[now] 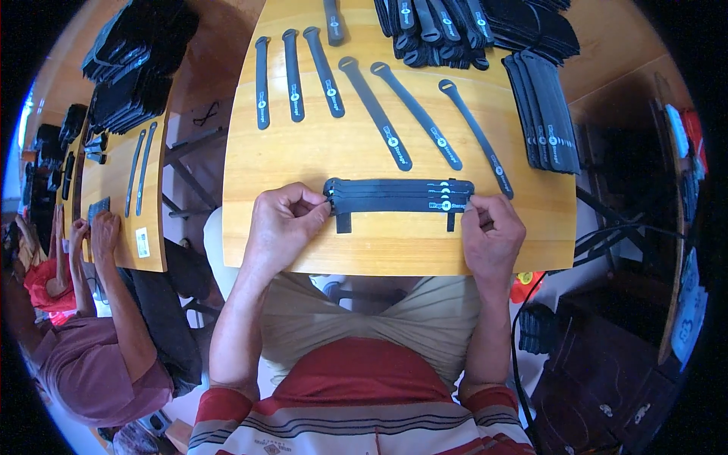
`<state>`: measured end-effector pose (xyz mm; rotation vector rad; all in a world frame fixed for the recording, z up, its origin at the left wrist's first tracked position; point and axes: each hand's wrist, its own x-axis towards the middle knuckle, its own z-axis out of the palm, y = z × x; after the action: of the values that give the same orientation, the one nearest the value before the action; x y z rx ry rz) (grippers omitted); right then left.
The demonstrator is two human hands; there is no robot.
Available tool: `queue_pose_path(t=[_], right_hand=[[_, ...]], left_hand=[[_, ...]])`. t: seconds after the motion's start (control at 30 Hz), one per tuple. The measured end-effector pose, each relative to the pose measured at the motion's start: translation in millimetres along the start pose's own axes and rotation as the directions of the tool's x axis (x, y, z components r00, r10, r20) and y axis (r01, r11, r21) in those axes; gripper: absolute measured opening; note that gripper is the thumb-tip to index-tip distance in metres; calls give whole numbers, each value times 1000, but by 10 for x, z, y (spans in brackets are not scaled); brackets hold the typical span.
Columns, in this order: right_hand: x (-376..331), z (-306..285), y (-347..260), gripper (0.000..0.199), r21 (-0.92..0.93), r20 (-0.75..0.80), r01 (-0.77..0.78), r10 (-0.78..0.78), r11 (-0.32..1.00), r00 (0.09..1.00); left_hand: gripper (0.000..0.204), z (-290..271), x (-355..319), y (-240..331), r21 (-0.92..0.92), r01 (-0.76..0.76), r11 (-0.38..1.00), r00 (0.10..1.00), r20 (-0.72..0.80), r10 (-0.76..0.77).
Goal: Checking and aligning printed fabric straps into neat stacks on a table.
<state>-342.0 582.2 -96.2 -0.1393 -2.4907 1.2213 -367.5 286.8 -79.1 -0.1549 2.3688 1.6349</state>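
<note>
A small overlapped stack of black cable straps [390, 197] lies crosswise near the table's front edge. My left hand [287, 224] pinches the stack's left end, where the slotted heads are. At the other end, the thumb and fingers of my right hand [493, 231] are closed on the printed tips. Two short black strips, a left one [343, 223] and a right one [451, 221], stick out from under the stack. Beyond it, several loose straps lie spread out, among them a slanted one [375, 114] in the middle and one [476, 139] farther right.
Bundled straps [436, 30] are heaped at the back of the wooden table [303, 250]. A fanned pile [542, 114] sits at its right edge. On the left, a co-worker's hand [105, 235] works at another table [144, 197] with tall strap piles [133, 98]. Cables [607, 231] hang at right.
</note>
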Motion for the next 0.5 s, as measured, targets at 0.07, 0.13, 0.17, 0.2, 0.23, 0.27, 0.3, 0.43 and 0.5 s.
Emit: queue_pose_path(t=[0.07, 0.13, 0.17, 0.2, 0.23, 0.27, 0.3, 0.43, 0.5], right_hand=[[3, -8, -14, 8, 8, 9, -14, 14, 1000, 1000], [6, -9, -12, 8, -5, 10, -5, 6, 1000, 1000], [6, -8, -7, 8, -18, 13, 2, -2, 1000, 1000], [2, -5, -4, 8, -18, 10, 5, -4, 1000, 1000], [-3, 0, -4, 8, -8, 12, -11, 11, 1000, 1000], [-3, 2, -11, 8, 1, 13, -25, 25, 1000, 1000], [2, -5, -24, 8, 2, 9, -22, 22, 1000, 1000], [5, -29, -52, 13, -129, 36, 69, -64, 989, 997], [-4, -24, -54, 15, -177, 41, 114, -109, 977, 993]], left_hand=[[3, 3, 2, 5, 0, 0, 1000, 1000, -4, 0], [3, 5, 4, 3, 0, -2, 1000, 1000, -9, 2], [3, 6, 5, -5, 8, -8, 1000, 1000, -10, 8], [3, 6, 6, -10, 15, -15, 1000, 1000, -11, 15], [3, 4, 4, -12, 16, -20, 1000, 1000, -12, 20], [5, -1, 5, -12, 40, -20, 999, 1000, -18, 21], [6, -4, 5, -9, 64, -21, 998, 999, -24, 23], [10, -14, 4, 38, 147, -34, 989, 999, -25, 38], [14, -5, -17, 80, 227, -89, 970, 994, -43, 101]])
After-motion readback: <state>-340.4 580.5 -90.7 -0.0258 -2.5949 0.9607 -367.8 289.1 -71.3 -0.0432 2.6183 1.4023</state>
